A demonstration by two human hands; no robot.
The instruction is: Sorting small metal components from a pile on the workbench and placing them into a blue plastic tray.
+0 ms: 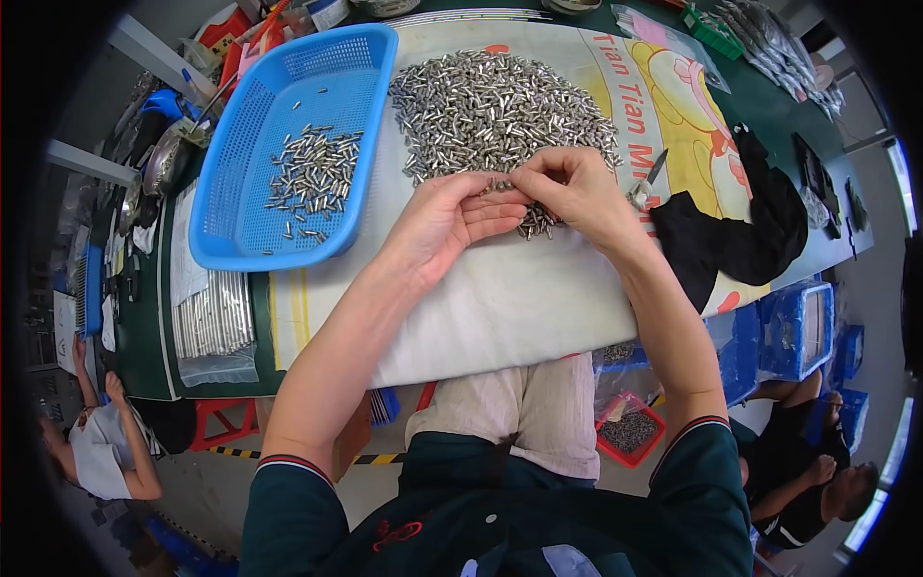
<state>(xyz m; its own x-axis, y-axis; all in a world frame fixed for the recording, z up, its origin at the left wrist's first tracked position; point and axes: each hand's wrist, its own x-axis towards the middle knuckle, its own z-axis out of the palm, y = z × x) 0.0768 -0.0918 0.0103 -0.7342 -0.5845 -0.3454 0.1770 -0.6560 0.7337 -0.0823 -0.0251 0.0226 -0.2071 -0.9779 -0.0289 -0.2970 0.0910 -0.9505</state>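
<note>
Your left hand [444, 216] and right hand [567, 188] meet at the near edge of the heap of metal pins [500, 111], which blocks the way ahead. The blue basket [240, 231] walls your left; black cloth [740, 226] lies right. Bare white sheet [500, 298] stays open toward you.

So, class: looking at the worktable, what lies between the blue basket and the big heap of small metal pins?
In the head view, only a bare strip of pale cloth separates the blue basket from the heap of metal pins; nothing else lies there.

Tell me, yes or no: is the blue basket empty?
No. The blue basket holds a small scatter of metal pins, left of the big pile.
</note>
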